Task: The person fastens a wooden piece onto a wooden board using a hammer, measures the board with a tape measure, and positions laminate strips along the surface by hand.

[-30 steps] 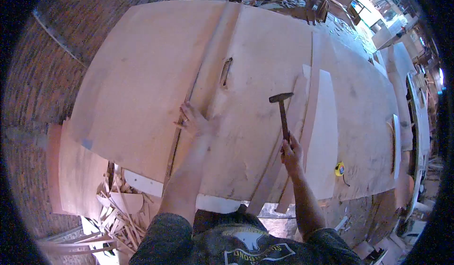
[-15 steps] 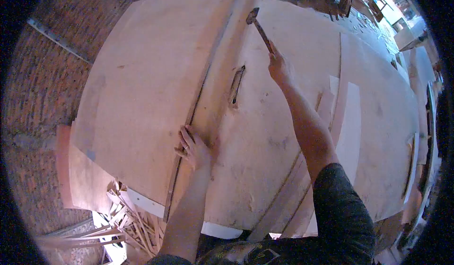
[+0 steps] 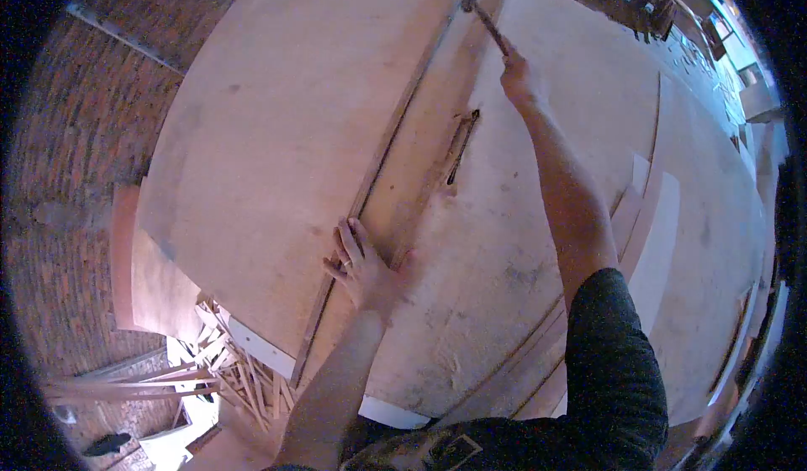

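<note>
A long thin wooden strip runs from the near edge toward the far edge of a wide plywood sheet. My left hand lies on the strip near its lower part, fingers spread over it and a ring on one finger. My right hand is wrapped round the handle of a hammer, arm stretched far forward. The hammer's head is by the strip's far end; whether it touches is unclear. A narrow slot is cut in the sheet right of the strip.
Flat boards lie along the right side of the sheet. Wood offcuts are heaped at the lower left below the near edge. Brick paving is on the left. More scraps and furniture are at the upper right.
The hammer in my right hand has gone from the right of the sheet to the strip's far end. My left hand stays on the strip. The view has shifted.
</note>
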`<act>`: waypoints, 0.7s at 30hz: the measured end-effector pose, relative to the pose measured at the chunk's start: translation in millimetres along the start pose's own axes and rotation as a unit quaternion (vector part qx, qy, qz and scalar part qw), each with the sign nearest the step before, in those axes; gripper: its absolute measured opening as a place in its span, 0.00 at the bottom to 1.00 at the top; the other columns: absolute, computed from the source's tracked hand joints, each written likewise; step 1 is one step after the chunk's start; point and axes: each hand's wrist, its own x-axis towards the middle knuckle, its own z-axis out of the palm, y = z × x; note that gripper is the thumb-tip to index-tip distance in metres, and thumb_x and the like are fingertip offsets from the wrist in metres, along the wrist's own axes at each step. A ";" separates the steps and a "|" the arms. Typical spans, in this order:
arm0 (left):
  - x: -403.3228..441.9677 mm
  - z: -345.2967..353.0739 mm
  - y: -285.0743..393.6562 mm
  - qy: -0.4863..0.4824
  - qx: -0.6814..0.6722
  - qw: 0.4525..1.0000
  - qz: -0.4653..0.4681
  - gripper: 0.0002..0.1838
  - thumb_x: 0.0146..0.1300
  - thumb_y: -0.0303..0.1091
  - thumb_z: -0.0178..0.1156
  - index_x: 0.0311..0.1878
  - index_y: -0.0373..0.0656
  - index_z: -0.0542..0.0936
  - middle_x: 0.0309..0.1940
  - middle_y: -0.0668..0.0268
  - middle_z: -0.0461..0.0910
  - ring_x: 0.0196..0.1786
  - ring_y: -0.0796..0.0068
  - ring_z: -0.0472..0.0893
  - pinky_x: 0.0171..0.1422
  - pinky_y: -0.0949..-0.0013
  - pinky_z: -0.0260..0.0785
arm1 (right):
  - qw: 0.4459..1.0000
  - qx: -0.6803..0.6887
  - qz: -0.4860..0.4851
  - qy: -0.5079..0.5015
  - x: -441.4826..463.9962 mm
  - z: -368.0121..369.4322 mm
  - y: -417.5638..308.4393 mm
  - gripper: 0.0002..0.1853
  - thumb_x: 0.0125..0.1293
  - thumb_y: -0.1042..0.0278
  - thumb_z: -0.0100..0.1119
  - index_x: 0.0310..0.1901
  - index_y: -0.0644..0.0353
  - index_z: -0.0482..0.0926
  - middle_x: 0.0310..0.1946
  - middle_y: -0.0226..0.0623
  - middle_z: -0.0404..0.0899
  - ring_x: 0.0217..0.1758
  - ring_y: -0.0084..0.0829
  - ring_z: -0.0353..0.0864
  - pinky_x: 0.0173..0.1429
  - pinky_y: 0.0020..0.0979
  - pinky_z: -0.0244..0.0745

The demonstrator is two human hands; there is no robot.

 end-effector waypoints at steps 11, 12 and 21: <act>-2.6 0.2 1.7 0.009 -0.001 1.000 -0.001 0.65 0.51 0.72 0.63 0.81 0.41 0.44 0.82 0.57 0.41 0.84 0.56 0.39 0.77 0.26 0.30 | 0.994 -0.045 0.060 -0.075 -10.5 -14.3 -1.3 0.24 0.72 0.60 0.51 0.69 0.45 0.71 0.39 0.51 0.84 0.41 0.56 0.84 0.49 0.52 0.78; -2.1 -1.5 0.4 -0.005 0.003 1.000 -0.006 0.65 0.51 0.72 0.64 0.81 0.41 0.43 0.82 0.57 0.41 0.84 0.56 0.39 0.77 0.27 0.30 | 0.997 0.002 0.061 -0.048 -20.1 -16.3 -2.3 0.24 0.72 0.61 0.53 0.70 0.44 0.70 0.37 0.47 0.84 0.37 0.49 0.83 0.45 0.47 0.79; -4.8 -13.9 6.4 -0.018 0.026 0.999 -0.024 0.65 0.52 0.71 0.63 0.81 0.42 0.43 0.82 0.58 0.40 0.83 0.58 0.44 0.77 0.27 0.36 | 0.861 0.385 0.329 0.043 -212.6 -184.1 49.8 0.24 0.71 0.68 0.60 0.68 0.54 0.71 0.26 0.29 0.77 0.18 0.16 0.69 0.19 0.21 0.63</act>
